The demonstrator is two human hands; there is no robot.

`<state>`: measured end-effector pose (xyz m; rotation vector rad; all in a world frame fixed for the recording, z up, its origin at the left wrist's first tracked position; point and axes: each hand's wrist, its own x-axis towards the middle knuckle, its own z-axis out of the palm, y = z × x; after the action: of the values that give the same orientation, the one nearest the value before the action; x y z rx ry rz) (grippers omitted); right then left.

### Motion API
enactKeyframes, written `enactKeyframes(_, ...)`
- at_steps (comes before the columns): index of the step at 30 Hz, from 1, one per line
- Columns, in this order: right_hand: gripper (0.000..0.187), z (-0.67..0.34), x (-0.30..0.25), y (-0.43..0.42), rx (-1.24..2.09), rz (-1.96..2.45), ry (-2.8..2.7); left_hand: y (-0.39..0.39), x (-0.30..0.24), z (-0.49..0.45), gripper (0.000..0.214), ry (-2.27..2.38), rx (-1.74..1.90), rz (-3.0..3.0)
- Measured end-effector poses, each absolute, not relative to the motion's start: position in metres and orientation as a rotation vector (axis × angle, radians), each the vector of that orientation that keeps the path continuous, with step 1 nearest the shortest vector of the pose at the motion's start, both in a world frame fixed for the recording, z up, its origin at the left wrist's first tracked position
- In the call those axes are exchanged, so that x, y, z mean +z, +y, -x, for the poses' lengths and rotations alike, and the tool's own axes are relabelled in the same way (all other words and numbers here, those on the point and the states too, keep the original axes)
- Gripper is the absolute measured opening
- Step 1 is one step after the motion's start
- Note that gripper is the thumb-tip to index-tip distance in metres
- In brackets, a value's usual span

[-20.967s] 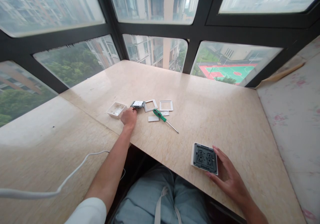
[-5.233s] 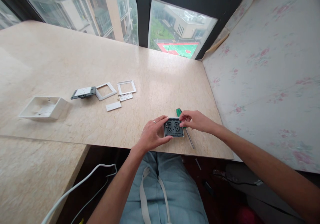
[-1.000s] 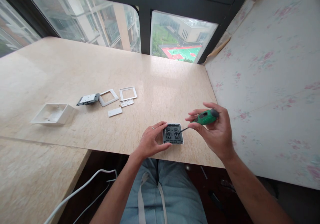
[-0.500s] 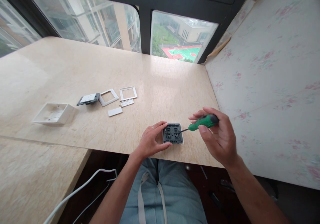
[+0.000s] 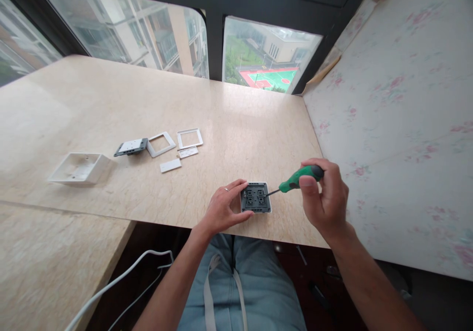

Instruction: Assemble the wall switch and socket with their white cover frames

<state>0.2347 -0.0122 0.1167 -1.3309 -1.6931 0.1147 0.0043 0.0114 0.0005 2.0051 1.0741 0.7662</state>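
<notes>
A dark grey wall switch (image 5: 255, 198) with a white rim lies near the front edge of the stone sill. My left hand (image 5: 225, 208) grips it from the left, fingers at its far edge and thumb at its near edge. In my right hand (image 5: 327, 195) is a green and black screwdriver (image 5: 297, 179), its handle held between thumb and curled fingers. The shaft slants down to the left, and its tip meets the right side of the switch, at what looks like a screw.
To the left on the sill (image 5: 236, 119) lie a white back box (image 5: 94, 168), another switch module (image 5: 131, 147), two white frames (image 5: 161, 145) and two white rocker covers (image 5: 170, 166). A flowered wall (image 5: 399, 139) stands at the right, windows behind. A white cable (image 5: 111, 281) hangs lower left.
The fingers of my right hand have curled in around the screwdriver handle and the hand has turned. The screwdriver tip stays on the switch; my left hand holds still.
</notes>
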Motion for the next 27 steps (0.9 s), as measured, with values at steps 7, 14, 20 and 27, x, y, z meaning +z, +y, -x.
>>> enactKeyframes(7,0.038,-0.231,0.121,-0.014,0.789,1.04,-1.483,0.011,0.0,-0.005,0.071,1.071,0.766,-2.003)
enactKeyframes(14,0.038,-0.234,0.122,-0.017,0.557,1.052,-1.569,0.011,-0.001,-0.005,0.071,1.072,0.784,-2.019)
enactKeyframes(20,0.039,-0.238,0.121,-0.018,0.164,1.167,-1.797,0.011,-0.001,-0.004,0.071,1.073,0.773,-2.026)
enactKeyframes(27,0.043,-0.24,0.132,-0.025,0.615,1.113,-1.777,0.011,-0.001,-0.004,0.072,1.062,0.787,-2.02)
